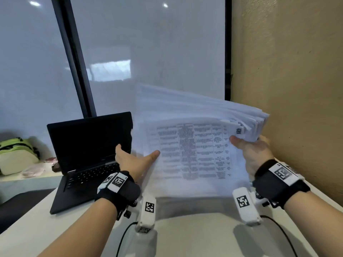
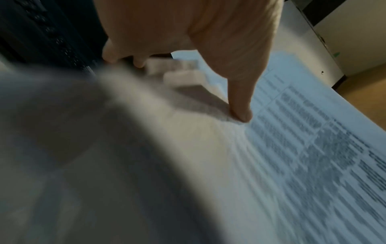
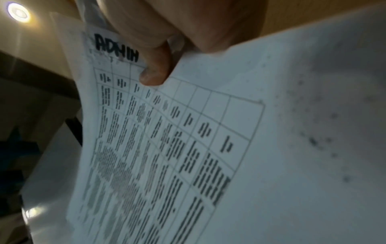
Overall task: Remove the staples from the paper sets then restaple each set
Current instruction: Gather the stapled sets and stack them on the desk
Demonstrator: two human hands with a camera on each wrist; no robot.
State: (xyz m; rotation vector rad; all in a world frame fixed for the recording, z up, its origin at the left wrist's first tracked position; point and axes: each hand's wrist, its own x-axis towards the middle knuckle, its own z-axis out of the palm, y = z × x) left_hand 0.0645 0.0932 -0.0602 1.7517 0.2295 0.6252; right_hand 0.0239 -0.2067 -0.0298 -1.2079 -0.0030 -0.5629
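White paper fills most of my view — a thick stack of paper sets (image 1: 194, 145) that I hold up off the white table (image 1: 194, 236), tilted with its far end raised toward the frosted glass panel (image 1: 148, 52) ahead. My right hand (image 1: 254, 153) grips the stack at its right edge, thumb on the printed top sheet and the fingers hidden underneath; in the right wrist view my thumb (image 3: 155, 72) presses just beside a label (image 3: 117, 47) with dark handwritten letters at the sheet's corner. My left hand (image 1: 132, 159) takes the left edge, thumb lying along the top page and the other fingers out of sight under the paper, so I cannot tell how far they curl; the left wrist view shows my thumb tip (image 2: 240, 113) down on the sheet beside the printed table. The top sheet carries a grid of dense blurred text I cannot read. The layers fan apart at the right side, near my right hand. My two hands are well apart, one on each side of the stack. An open black laptop (image 1: 89, 156) sits on the table just left of my left hand, its screen dark — and a green and white bag (image 1: 17, 154) lies farther left. A tan wall (image 1: 287, 71) stands on my right
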